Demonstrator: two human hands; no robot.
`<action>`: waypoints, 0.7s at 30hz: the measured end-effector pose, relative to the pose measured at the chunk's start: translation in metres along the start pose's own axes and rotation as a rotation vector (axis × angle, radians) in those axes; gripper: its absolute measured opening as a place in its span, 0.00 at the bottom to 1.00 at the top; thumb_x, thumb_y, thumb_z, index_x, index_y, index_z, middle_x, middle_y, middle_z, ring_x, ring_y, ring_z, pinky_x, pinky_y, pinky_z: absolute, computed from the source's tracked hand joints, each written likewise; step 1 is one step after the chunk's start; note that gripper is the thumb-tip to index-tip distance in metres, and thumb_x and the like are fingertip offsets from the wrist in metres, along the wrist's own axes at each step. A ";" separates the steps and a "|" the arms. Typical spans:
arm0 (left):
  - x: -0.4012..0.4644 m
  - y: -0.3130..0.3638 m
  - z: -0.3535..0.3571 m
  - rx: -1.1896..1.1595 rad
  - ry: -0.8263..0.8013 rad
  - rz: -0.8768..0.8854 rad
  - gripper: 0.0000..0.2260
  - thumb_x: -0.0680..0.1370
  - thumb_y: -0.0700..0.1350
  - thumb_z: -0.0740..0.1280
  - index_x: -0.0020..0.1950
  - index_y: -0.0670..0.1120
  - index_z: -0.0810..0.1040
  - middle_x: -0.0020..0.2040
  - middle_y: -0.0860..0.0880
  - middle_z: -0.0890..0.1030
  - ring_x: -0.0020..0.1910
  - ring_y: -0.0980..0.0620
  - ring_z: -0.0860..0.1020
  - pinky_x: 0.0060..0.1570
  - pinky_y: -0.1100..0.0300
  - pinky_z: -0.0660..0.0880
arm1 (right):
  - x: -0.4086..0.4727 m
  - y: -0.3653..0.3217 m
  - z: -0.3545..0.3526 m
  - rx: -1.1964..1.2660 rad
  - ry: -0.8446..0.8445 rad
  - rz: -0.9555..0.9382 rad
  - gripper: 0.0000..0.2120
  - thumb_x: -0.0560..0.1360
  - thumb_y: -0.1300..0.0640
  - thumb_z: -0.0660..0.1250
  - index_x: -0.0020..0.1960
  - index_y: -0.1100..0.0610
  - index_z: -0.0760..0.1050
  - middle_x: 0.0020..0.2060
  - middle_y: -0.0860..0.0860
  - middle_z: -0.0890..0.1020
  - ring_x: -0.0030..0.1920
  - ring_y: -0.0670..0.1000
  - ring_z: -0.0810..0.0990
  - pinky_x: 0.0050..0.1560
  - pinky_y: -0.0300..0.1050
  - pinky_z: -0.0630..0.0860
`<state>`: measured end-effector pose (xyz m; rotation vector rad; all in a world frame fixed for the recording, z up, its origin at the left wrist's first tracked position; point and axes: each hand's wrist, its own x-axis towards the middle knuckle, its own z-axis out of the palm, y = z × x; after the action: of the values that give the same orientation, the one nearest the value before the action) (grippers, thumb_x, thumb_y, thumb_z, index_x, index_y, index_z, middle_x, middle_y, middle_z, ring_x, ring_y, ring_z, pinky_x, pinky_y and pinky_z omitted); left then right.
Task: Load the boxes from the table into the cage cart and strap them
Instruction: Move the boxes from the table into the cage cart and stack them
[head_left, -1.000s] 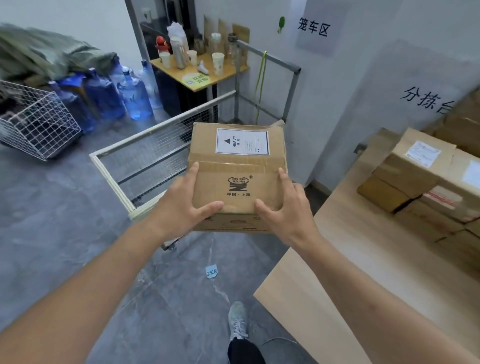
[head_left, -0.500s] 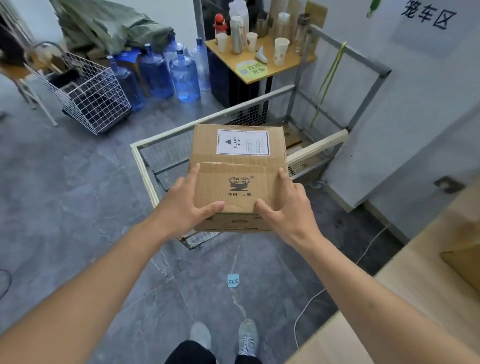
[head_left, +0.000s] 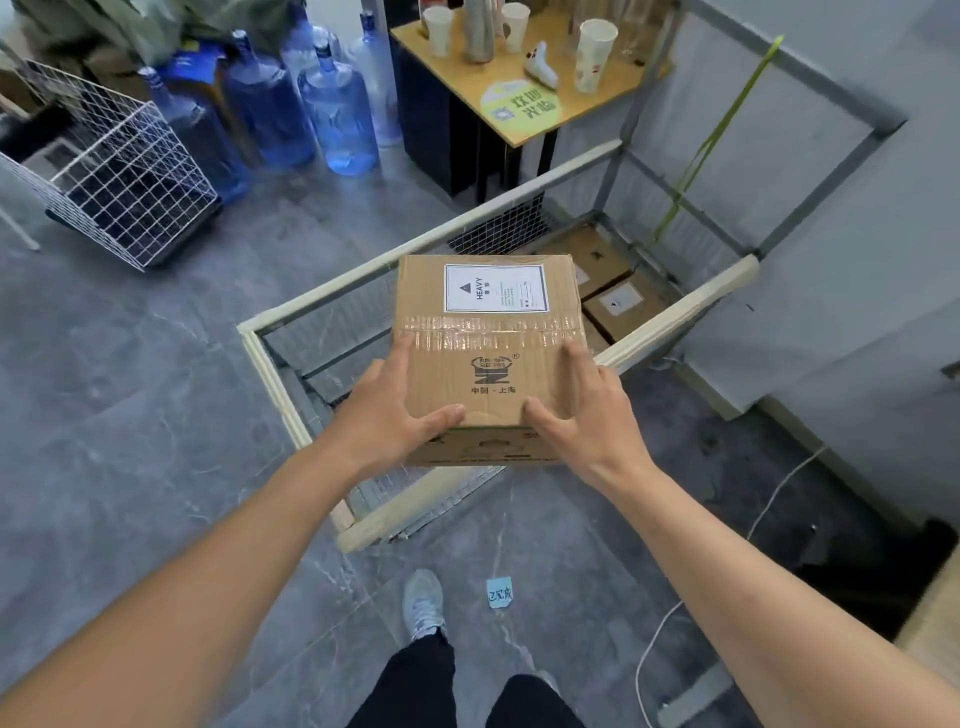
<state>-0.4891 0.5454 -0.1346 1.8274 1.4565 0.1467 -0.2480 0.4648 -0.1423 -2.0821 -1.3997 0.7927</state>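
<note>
Holding the cardboard box (head_left: 488, 358) in both hands, I have it raised over the near part of the cage cart (head_left: 270, 364), above its taped top rail and clear of the floor. My left hand (head_left: 387, 415) grips the box's near left corner, thumb stretched along the near top edge and fingers curled onto the left side. My right hand (head_left: 587, 410) mirrors it at the near right corner, thumb on top and fingers wrapped round the right side. The box's white HEAVY label (head_left: 496, 288) faces up, toward its far edge. Down inside the cart, at its far right corner, other boxes (head_left: 618, 301) lie flat on the cart floor. A green strap (head_left: 711, 140) hangs from the cart's far top rail. Blue water jugs (head_left: 337, 114) stand on the floor beyond the cart's left side.
</note>
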 end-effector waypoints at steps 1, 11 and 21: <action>0.013 -0.005 -0.007 -0.003 -0.007 0.003 0.51 0.73 0.68 0.73 0.84 0.57 0.45 0.74 0.49 0.67 0.69 0.49 0.70 0.68 0.48 0.70 | 0.013 -0.005 0.007 0.005 0.001 0.013 0.40 0.75 0.39 0.70 0.80 0.42 0.54 0.66 0.52 0.69 0.58 0.51 0.73 0.55 0.46 0.71; 0.137 -0.038 -0.037 -0.031 -0.067 -0.060 0.48 0.72 0.67 0.75 0.81 0.61 0.48 0.70 0.49 0.71 0.66 0.48 0.73 0.66 0.43 0.75 | 0.141 -0.019 0.047 -0.003 -0.080 0.057 0.42 0.75 0.41 0.73 0.82 0.45 0.54 0.68 0.53 0.70 0.59 0.49 0.70 0.57 0.44 0.68; 0.256 -0.057 0.022 -0.075 -0.080 -0.244 0.46 0.70 0.66 0.77 0.80 0.60 0.54 0.70 0.50 0.73 0.66 0.47 0.74 0.68 0.40 0.74 | 0.271 0.057 0.082 0.018 -0.284 0.120 0.43 0.74 0.40 0.73 0.81 0.43 0.54 0.68 0.51 0.68 0.62 0.51 0.73 0.65 0.54 0.76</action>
<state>-0.4355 0.7597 -0.2784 1.5640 1.5814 0.0066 -0.1879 0.7061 -0.2893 -2.1182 -1.4124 1.1840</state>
